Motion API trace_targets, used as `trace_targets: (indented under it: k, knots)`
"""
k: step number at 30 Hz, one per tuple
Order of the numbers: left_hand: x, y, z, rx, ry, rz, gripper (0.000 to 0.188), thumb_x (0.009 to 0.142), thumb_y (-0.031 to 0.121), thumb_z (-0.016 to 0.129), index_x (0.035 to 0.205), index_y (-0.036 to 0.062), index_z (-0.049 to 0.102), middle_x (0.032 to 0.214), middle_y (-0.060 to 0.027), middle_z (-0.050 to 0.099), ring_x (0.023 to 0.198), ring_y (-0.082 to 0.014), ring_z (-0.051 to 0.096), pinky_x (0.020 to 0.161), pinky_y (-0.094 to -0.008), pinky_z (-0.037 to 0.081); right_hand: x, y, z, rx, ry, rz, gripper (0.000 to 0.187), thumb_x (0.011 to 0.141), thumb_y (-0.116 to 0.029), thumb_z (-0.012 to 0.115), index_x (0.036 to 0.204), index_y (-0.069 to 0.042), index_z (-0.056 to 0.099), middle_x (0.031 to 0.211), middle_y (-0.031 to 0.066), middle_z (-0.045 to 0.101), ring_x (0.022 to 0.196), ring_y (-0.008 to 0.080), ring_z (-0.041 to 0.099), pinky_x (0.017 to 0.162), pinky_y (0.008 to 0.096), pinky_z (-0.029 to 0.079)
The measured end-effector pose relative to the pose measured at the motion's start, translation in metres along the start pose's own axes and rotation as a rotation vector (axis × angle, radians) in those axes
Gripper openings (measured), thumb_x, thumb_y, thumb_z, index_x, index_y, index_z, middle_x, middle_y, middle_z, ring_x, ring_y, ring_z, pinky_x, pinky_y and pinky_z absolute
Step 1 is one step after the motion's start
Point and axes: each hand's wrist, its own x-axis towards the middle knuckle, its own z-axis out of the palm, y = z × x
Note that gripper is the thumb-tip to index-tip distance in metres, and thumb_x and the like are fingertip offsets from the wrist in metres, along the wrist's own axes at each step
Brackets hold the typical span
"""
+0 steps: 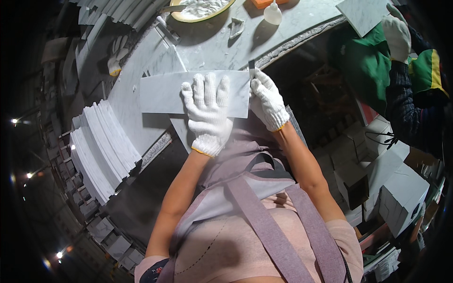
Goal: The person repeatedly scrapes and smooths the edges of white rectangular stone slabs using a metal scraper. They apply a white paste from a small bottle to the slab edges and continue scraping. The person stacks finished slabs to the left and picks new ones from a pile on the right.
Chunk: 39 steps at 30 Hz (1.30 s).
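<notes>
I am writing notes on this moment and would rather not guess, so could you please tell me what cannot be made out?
All in the head view:
- Palm of the left hand: hidden by its back.
- Underside of the pale slab: hidden by its upper face.
- Lower part of the dark strip: hidden by the right hand, so its grip is unclear.
- Far sides of the bowl and orange block: cut off by the top edge.

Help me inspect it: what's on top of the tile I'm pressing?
The gloved left hand lies spread on the pale tile; the surface beneath that hand is hidden.
</notes>
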Motion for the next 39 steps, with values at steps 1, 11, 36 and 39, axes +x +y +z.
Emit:
trace_targets:
  k: [1,11,36,39]
  knots:
    - [0.0,0.001,-0.001,0.0,-0.014,-0.008,0.078,0.091,0.017,0.054,0.166,0.0112,0.033,0.174,-0.0205,0.022,0.161,-0.0472,0.009,0.127,-0.0696,0.003,0.002,0.0,0.0,-0.048,0.003,-0.06,0.038,0.103,-0.016,0.069,0.136,-0.001,0.06,0.092,-0.0015,0.064,0.072,0.0068,0.06,0.064,0.0202,0.05]
    - [0.011,0.007,-0.029,0.073,-0.16,-0.046,0.062,0.103,0.024,0.041,0.164,0.0128,0.036,0.169,-0.0178,0.035,0.158,-0.0419,0.027,0.127,-0.0672,0.01,-0.061,-0.017,-0.04,-0.47,-0.08,0.162,0.037,0.1,-0.019,0.075,0.129,-0.002,0.061,0.098,0.0036,0.065,0.081,0.0135,0.063,0.07,0.0276,0.052]
    - [0.031,-0.09,0.003,-0.164,0.373,-0.077,0.048,0.089,0.037,0.077,0.128,0.0096,0.073,0.133,-0.0115,0.069,0.134,-0.0338,0.056,0.123,-0.0533,0.033,-0.034,-0.092,0.06,-1.727,-0.388,-0.211,0.038,0.091,0.009,0.064,0.124,-0.005,0.076,0.087,0.0062,0.065,0.073,0.0152,0.062,0.071,0.0287,0.053]
    - [0.035,-0.094,0.0,-0.166,0.371,-0.071,0.047,0.09,0.035,0.076,0.13,0.0091,0.073,0.134,-0.0123,0.069,0.134,-0.0345,0.057,0.122,-0.0529,0.034,-0.052,-0.1,0.055,-1.64,-0.498,0.067,0.045,0.082,0.007,0.063,0.122,-0.006,0.078,0.108,0.0132,0.077,0.092,0.0275,0.07,0.085,0.0381,0.057]
